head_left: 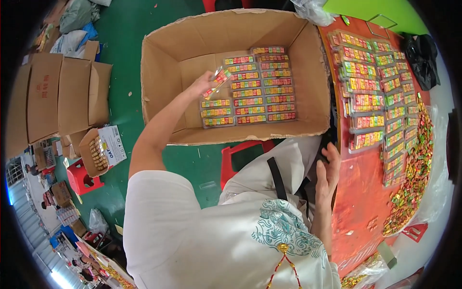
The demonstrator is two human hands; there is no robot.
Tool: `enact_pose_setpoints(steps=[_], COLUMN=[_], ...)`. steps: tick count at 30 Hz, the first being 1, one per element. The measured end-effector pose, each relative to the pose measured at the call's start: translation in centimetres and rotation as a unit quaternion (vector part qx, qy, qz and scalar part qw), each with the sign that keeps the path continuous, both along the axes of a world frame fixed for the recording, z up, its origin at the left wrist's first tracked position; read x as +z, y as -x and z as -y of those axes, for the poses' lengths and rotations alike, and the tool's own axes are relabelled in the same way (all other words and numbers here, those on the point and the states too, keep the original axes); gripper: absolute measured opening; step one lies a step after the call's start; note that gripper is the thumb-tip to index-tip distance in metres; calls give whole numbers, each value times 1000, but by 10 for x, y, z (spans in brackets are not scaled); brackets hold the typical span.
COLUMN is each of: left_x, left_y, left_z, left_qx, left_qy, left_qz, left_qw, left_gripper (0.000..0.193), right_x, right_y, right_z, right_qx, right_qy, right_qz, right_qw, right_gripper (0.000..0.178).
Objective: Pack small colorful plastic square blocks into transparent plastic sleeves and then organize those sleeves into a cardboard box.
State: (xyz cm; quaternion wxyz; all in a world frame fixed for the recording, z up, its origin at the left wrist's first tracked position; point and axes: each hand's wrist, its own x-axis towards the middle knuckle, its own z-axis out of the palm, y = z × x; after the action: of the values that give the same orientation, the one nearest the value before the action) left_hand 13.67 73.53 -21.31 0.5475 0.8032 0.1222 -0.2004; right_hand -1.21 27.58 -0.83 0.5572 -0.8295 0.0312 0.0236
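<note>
My left hand reaches into a large open cardboard box. Its fingers are closed on a clear plastic pack of small red, yellow and green wrapped pieces, held tilted above the box's bottom. Rows of similar flat packs lie side by side in the right and near part of the box. My right hand is beside the red table's edge, fingers apart and curved, holding nothing.
On the red table stand rows of filled packs and a heap of loose wrapped pieces. A red stool is below the box. Stacked cartons and a small open carton are at the left.
</note>
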Motion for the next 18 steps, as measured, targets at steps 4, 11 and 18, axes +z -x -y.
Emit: enact_pose_setpoints(steps=[4,11,18], left_x=[-85,-85,-96], left_y=[-2,-23,-25], left_z=[-54,-25,-16], left_qx=[-58,-210,-351], left_qy=[-119,-204,-288], left_qz=[-60,-148,-157], left_qw=[989,945,877], left_gripper=[55,55,63], right_x=[-10,-1,1], right_y=[16,20,18], right_z=[1,-2,-4], right_qx=[48,52,91], right_qy=[14,38,91], right_qz=[-32,-92,-148], right_qw=[998,994,981], right_gripper=[47,44,42])
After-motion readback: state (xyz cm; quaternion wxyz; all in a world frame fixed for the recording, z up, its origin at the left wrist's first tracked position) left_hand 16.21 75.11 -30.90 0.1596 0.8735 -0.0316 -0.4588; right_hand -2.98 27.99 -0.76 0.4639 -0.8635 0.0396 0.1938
